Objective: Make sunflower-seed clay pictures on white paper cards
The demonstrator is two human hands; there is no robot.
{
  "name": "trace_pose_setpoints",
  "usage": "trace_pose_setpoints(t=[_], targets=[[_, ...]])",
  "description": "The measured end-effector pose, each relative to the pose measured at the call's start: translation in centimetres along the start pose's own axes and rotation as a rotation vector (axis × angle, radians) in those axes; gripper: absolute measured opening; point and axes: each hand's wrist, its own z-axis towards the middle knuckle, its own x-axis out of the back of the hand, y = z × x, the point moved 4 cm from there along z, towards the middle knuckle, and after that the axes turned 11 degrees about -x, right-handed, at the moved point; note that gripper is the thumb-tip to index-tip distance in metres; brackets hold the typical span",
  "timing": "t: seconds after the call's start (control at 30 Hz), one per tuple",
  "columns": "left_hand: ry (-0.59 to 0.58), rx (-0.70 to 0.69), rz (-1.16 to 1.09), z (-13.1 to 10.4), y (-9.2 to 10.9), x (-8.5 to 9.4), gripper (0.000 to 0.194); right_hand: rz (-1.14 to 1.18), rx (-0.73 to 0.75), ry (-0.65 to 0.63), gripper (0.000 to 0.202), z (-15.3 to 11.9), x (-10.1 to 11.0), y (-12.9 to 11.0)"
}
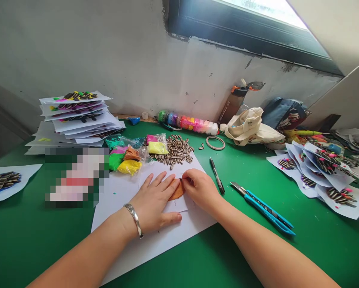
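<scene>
A flattened patch of orange-brown clay (177, 193) lies on the white paper (119, 248) in front of me. My left hand (155, 196), with a silver bracelet at the wrist, rests flat on the paper, fingers stretched out and covering the patch's left side. At the patch's upper right edge, my right hand (199, 186) pinches thumb and forefinger together. Something small and dark shows by those fingertips, too hidden to name. Just beyond the hands is a pile of striped sunflower seeds (176, 150). Bags of coloured clay (130, 167) sit left of the pile.
Right of the paper lie a black pen (217, 176) and a blue utility knife (262, 206), blade out. A tape roll (215, 143), bottle (233, 104) and cloth bag (248, 126) stand farther back. Stacked seed pictures (83, 130) rise at left, more seed pictures (320, 172) at right.
</scene>
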Motion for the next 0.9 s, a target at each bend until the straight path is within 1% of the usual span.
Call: trace_pose_setpoints(t=[0.2, 0.33, 0.4, 0.47, 0.67, 0.77, 0.9], targets=[[0.047, -0.030, -0.052, 0.02, -0.55, 0.11, 0.089, 0.037, 0.007, 0.008, 0.015, -0.07, 0.10, 0.06], [0.091, -0.030, -0.090, -0.04, -0.89, 0.66, 0.076, 0.056, 0.010, -0.009, 0.014, 0.10, -0.02, 0.21], [0.100, -0.037, -0.094, -0.10, -0.94, 0.85, 0.067, 0.068, 0.003, -0.009, 0.013, 0.13, -0.06, 0.28], [0.100, -0.042, -0.087, -0.14, -0.95, 0.91, 0.062, 0.078, -0.002, -0.004, 0.013, 0.13, -0.04, 0.32], [0.078, -0.048, -0.040, -0.09, -0.96, 0.67, 0.064, 0.089, 0.000, 0.013, 0.014, 0.14, 0.26, 0.43], [0.096, -0.060, -0.034, -0.09, -0.95, 0.60, 0.062, 0.072, 0.006, 0.024, 0.014, 0.08, 0.30, 0.39], [0.128, -0.085, -0.031, -0.10, -0.96, 0.54, 0.060, 0.037, 0.045, 0.003, 0.014, -0.07, 0.14, 0.24]])
